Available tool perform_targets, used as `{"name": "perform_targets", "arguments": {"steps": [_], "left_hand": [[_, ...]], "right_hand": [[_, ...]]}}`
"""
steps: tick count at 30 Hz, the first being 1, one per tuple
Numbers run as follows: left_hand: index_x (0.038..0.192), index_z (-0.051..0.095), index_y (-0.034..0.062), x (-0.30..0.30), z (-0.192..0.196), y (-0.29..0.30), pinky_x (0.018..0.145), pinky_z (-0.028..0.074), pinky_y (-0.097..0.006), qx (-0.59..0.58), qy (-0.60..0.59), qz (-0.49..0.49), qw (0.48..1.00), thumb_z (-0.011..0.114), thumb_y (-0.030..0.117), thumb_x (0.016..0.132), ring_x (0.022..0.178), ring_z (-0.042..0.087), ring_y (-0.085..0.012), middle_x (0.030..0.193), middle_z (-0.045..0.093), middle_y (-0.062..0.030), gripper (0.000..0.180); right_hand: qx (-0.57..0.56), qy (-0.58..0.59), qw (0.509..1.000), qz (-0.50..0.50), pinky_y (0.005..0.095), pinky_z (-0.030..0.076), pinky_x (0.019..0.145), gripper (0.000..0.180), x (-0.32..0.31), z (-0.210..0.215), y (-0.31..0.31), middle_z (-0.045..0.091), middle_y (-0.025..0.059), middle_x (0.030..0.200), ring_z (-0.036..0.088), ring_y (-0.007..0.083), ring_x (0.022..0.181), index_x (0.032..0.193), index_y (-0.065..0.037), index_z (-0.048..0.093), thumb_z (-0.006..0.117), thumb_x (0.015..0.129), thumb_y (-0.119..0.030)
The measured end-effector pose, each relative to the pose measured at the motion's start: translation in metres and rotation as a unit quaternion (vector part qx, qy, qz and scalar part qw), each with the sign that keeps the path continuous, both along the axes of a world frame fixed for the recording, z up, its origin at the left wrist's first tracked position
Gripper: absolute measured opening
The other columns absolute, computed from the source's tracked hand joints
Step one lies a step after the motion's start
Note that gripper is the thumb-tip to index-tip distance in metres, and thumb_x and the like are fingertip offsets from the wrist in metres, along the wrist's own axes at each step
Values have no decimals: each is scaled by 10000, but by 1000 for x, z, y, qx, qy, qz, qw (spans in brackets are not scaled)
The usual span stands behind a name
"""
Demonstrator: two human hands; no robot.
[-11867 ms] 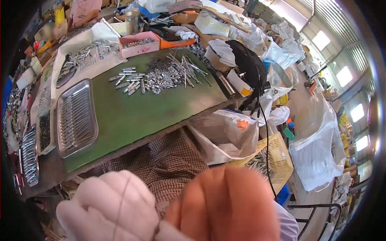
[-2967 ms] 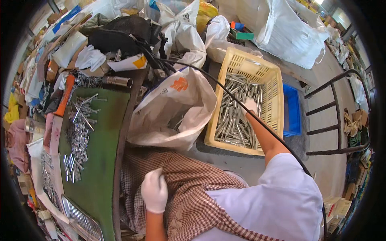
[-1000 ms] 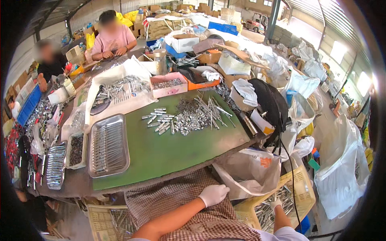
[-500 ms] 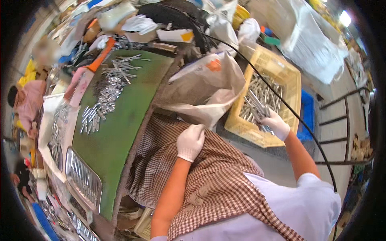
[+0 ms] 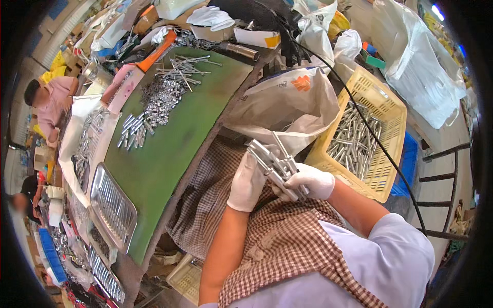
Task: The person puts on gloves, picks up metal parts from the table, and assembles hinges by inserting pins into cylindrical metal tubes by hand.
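Note:
In front of my checked apron, both white-gloved hands are around a bundle of silvery metal tubes (image 5: 276, 163). My left hand (image 5: 245, 184) wraps the bundle's left side, its fingers partly hidden behind the tubes. From the right, my right hand (image 5: 314, 182) closes on their lower ends with thumb and fingers. One thinner rod sticks up at an angle from the bunch. Right of my hands, a yellow plastic crate (image 5: 396, 134) contains many similar loose metal tubes (image 5: 354, 146). An open whitish sack (image 5: 314, 102) gapes just beyond my hands.
On the left, a green-topped bench (image 5: 177, 146) bears a heap of small shiny metal parts (image 5: 163, 102) and a steel tray (image 5: 114, 208) of rods. A black cable (image 5: 372, 134) crosses over the crate. A metal rack (image 5: 444, 177) stands right; a person in pink (image 5: 51, 105) is far left.
My right hand has come out of the crate with tubes and moved left to my left hand. My left hand, earlier closed near the apron, now holds the bundle too. The view has shifted.

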State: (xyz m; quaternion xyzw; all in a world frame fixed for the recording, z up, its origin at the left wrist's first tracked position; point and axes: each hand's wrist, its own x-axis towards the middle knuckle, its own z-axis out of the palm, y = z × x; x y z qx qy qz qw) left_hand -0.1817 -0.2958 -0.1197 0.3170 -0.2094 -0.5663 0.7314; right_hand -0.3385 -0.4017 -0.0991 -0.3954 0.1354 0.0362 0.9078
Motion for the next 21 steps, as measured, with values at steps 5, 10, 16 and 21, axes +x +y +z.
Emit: {"name": "perform_targets", "arguments": {"steps": [5,10,16,21], "left_hand": [[1205,505,96,-2,9,3,963,454,-460,-37,86,40,995,484,394,982,1124,532,-262,1105,559,-71,372],[1121,525,138,3,28,-4,937,465,-459,-30,122,142,982,491,419,973,1035,551,-225,995,545,-17,320],[1072,532,116,25,23,10,621,358,-266,15,121,187,975,424,438,1005,697,419,-105,797,427,34,347],[1293,466,21,-1,-31,31,837,533,-350,202,80,-89,972,335,628,956,1019,604,-230,1123,581,-137,707]], "right_hand": [[25,-12,999,17,292,524,733,477,7,0,2,619,101,985,627,162,800,1149,-13,529,701,788,-273],[28,-18,999,22,299,529,747,478,10,11,2,616,97,998,620,146,808,1158,-19,529,703,793,-274],[-394,-115,912,-19,269,416,952,427,4,22,-11,620,76,1140,559,158,1046,1295,-22,510,583,875,-12],[-777,-262,569,68,404,456,739,326,31,40,-6,620,-8,865,582,252,880,1001,-172,639,713,687,-222]]}}
